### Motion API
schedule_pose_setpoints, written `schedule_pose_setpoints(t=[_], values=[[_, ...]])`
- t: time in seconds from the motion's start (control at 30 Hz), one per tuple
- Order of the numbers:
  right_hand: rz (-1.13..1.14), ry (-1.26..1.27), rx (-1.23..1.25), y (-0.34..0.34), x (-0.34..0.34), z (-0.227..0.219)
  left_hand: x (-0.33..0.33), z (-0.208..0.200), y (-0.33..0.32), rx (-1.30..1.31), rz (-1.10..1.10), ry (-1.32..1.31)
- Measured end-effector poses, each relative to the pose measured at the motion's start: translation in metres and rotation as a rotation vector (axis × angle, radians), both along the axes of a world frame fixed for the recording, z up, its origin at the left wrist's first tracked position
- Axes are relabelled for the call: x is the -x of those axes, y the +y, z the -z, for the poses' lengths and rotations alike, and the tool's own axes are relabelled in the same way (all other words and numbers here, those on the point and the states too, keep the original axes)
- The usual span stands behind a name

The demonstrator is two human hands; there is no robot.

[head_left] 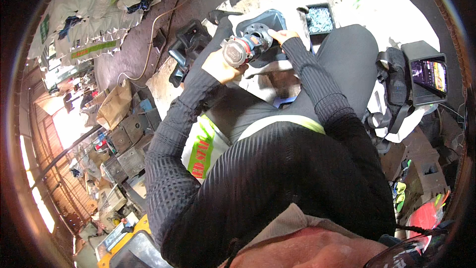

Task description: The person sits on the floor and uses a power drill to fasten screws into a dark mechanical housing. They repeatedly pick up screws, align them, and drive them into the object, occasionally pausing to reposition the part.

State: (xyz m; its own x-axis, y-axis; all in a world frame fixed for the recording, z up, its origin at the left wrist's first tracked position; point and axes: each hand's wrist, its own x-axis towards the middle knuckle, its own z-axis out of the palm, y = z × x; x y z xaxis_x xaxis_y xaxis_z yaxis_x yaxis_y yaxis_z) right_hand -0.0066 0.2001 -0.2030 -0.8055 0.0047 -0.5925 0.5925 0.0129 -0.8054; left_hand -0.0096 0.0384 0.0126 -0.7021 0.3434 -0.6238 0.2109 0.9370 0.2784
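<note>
My left hand (222, 67) is wrapped around a hand-held power tool (237, 52) with a round grey back end and red trim. Its front meets a dark moulded part (274, 19) with a round, holed flange, lying in front of my knees. My right hand (283, 35) is closed at the flange's right side, thumb and fingers pinched; whatever lies between them is too small to make out. The tool hides its own tip. Left of the tool, several similar glossy black parts (191, 42) are heaped.
A black box (320, 19) of small bluish-white pieces stands beyond my right knee. To the right lie a white sack (389, 17), black straps (396, 82) and a lit phone (429, 75). Filled white bags (96, 20) are stacked far left. A cable (153, 25) crosses the floor.
</note>
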Motion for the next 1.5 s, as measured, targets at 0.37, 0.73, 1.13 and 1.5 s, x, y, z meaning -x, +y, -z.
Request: schedule_pose_setpoints(t=[0.37,0.73,1.13,1.5], values=[[0.261,-0.277,0.938,0.017,-0.003,-0.033,-0.064,0.026,-0.041,-0.627,-0.127,0.342],[0.08,-0.047,1.046,0.017,-0.03,-0.069,-0.089,-0.011,-0.029,-0.645,-0.433,0.206],[-0.071,-0.05,1.002,0.018,-0.031,-0.07,-0.078,-0.002,-0.038,-0.397,-0.217,0.198],[-0.002,-0.238,1.011,0.012,-0.026,-0.084,-0.066,-0.012,-0.046,-0.514,-0.219,0.311]])
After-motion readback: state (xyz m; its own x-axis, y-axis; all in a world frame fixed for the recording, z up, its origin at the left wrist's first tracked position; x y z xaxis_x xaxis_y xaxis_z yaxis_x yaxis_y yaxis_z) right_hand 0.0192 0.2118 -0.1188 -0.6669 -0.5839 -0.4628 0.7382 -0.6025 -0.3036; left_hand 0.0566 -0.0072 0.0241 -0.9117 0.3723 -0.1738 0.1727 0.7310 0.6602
